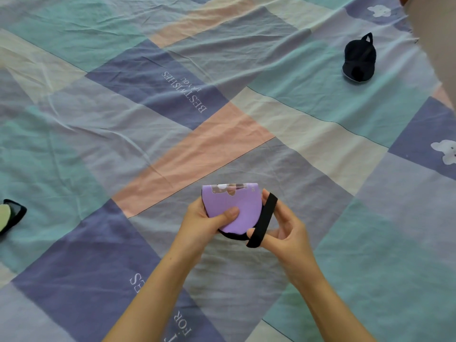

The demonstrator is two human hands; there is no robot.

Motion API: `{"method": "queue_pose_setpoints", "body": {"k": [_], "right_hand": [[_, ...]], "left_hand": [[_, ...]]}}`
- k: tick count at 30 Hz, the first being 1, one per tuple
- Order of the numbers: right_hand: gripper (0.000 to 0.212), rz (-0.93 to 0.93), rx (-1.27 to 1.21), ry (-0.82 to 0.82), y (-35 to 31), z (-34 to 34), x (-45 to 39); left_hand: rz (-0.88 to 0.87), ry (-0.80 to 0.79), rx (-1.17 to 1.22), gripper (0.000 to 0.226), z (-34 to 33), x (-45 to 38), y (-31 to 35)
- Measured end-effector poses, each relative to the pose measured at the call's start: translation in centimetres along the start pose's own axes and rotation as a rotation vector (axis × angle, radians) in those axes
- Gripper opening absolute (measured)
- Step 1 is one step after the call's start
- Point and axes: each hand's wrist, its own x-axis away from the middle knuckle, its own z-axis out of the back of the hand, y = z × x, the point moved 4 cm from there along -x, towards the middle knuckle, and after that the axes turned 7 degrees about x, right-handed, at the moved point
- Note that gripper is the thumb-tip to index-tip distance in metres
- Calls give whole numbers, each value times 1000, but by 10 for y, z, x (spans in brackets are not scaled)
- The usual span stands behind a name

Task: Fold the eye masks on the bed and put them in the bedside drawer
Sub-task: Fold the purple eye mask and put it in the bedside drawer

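A purple eye mask point(243, 206), folded in half with a black backing, is held above the bed. My left hand point(209, 219) grips it, thumb pressed on the purple face. My right hand point(283, 228) has the mask's black elastic strap point(262, 220) stretched over its fingers, just right of the mask. A black eye mask point(359, 59) with a small ear lies folded on the sheet at the far right. Another eye mask point(11, 214), black with a pale green face, lies at the left edge, partly cut off.
The bed is covered by a wrinkled patchwork sheet point(172, 144) in teal, blue, pink and cream with printed words and small bears. A blurred pale shape point(434, 45) fills the top right corner. No drawer is in view.
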Motion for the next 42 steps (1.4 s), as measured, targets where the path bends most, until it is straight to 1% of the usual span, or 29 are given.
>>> {"method": "queue_pose_setpoints", "body": {"k": [3,5,8,10,12,15,17,19,21,22,24,27,29,31,34,37,40,42], "right_hand": [[77,50,51,-5,-9,1,5],[77,63,63,-11,-18,0,7],[73,49,93,-42,-26,-2,9],[67,27,131,-74,-26,-3,8],[62,0,158,-108,-24,-5,6],[63,-56,191,-105,-22,-5,3],[56,-94,261,-58,-18,-2,0],[48,-100,306,-28,-15,-2,0],[45,-76,334,-22,-14,-4,2],[46,-60,345,-14,-14,-5,4],[56,14,388,31,-16,-4,9],[71,233,515,107,-30,1,16],[69,374,578,69,-39,-1,19],[59,454,620,14,-45,-6,18],[50,476,634,-54,-43,-13,14],[51,500,670,-69,-37,-16,11],[49,489,694,-64,-35,-19,8],[46,485,701,-62,-38,-23,6]], "left_hand": [[13,-136,-54,37,-7,6,7],[3,-206,-116,35,-13,9,13],[-18,-306,-233,32,-20,14,21],[-16,-352,-255,30,-21,15,24],[-9,-344,-239,28,-19,16,24],[26,-295,-114,18,-21,21,23],[73,-271,-42,24,-27,24,19],[55,-228,-81,32,-29,24,14],[33,-167,-102,41,-28,22,10],[31,-137,-87,44,-26,22,9],[35,-93,-41,45,-21,20,7],[32,-39,-12,40,-12,18,7],[38,-38,-13,40,-9,18,7],[58,-84,7,38,-11,21,9],[67,-151,30,28,-16,25,13],[81,-164,9,27,-17,28,13],[67,-146,-83,28,-11,28,17],[24,-104,-186,27,-1,27,25]]}}
